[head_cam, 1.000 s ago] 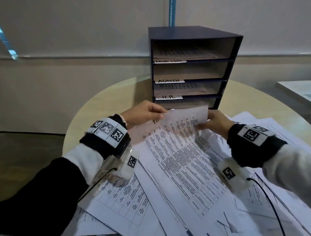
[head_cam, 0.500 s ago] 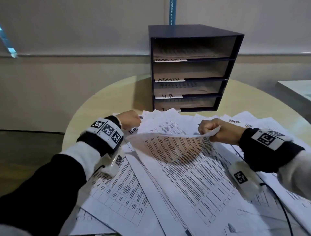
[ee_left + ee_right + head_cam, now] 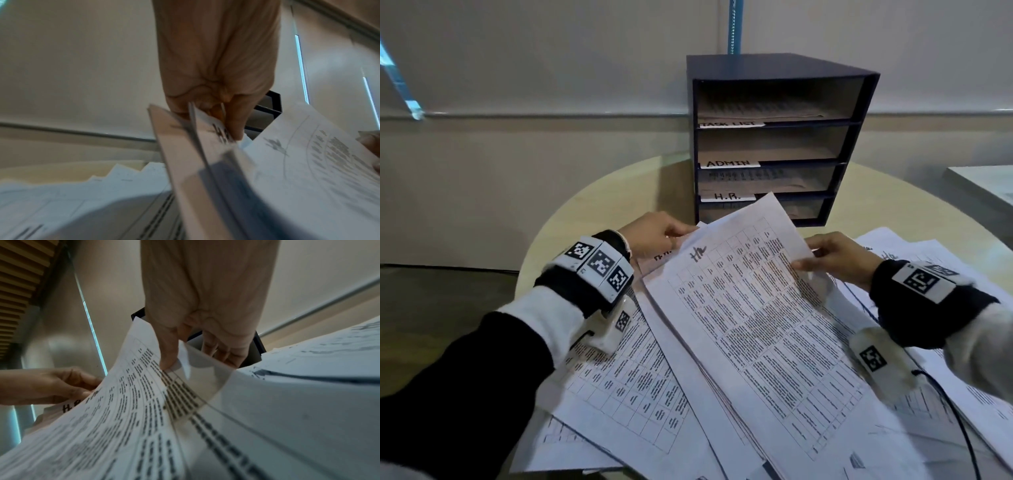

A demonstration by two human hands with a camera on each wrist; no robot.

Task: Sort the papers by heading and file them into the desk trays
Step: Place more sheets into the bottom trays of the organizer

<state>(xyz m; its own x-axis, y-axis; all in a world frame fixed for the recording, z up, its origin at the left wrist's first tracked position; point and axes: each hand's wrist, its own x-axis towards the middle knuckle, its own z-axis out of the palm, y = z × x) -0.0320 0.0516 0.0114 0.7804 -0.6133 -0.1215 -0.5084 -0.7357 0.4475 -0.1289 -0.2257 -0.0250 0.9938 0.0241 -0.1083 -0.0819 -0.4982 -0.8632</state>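
A printed table sheet with a handwritten "HR" heading (image 3: 750, 308) is held tilted up above the paper pile (image 3: 633, 387). My right hand (image 3: 804, 257) pinches its right edge, thumb on the printed face (image 3: 168, 358), fingers behind. My left hand (image 3: 681, 234) pinches the top left corners of a few sheets (image 3: 218, 123), one also marked H.R. The dark blue desk tray unit (image 3: 774, 66) stands just behind, its slots labelled TASK LIST, ADMIN and H.R. The sheet's top corner hides the lowest label. Papers lie in the TASK LIST and H.R. slots.
Loose printed sheets cover the near half of the round wooden table (image 3: 592, 212) and spread under both wrists. A white surface (image 3: 986, 185) stands off to the right. A pale wall runs behind the trays.
Half a second ago my right hand alone held a sheet flat over the pile, the left hand resting as a fist. Now both hands hold the HR sheet tilted up toward the trays.
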